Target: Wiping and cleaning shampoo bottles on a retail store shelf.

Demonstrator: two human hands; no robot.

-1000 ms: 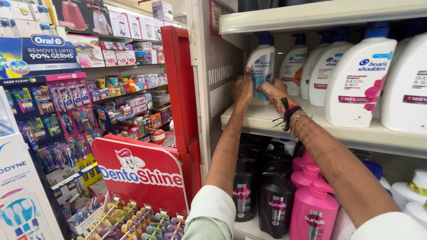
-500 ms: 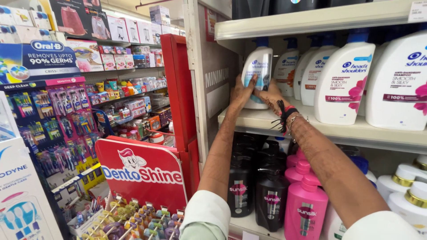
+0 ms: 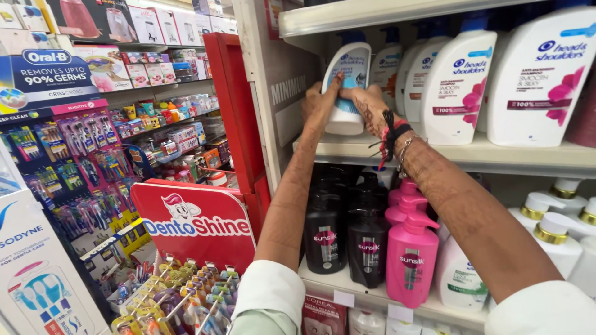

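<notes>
We have both hands on a white plastic shampoo bottle with a blue cap (image 3: 347, 87), standing upright at the left end of the cream upper shelf (image 3: 496, 158), close to the shelf's side wall. Our left hand (image 3: 321, 102) presses its left flank, fingers spread and pointing up; our right hand (image 3: 367, 107) wraps the lower right side — fingers closed against the plastic, so the bottle is clamped between the two palms.

We judge it moderately heavy if full, with stiff but slightly yielding walls and a glossy, rather slippery surface. It should not break, though it could tip, standing on a narrow base. The broad flat sides around the middle look the surest place to grip; the cap seems a poorer hold.

Just to its right stand more white shampoo bottles with pink flower labels (image 3: 456, 80), closely ranked. Below, on the next shelf, are black pump bottles (image 3: 326, 232) and pink pump bottles (image 3: 413, 260). Farther left, a red display stand of toothbrushes (image 3: 195, 220).
</notes>
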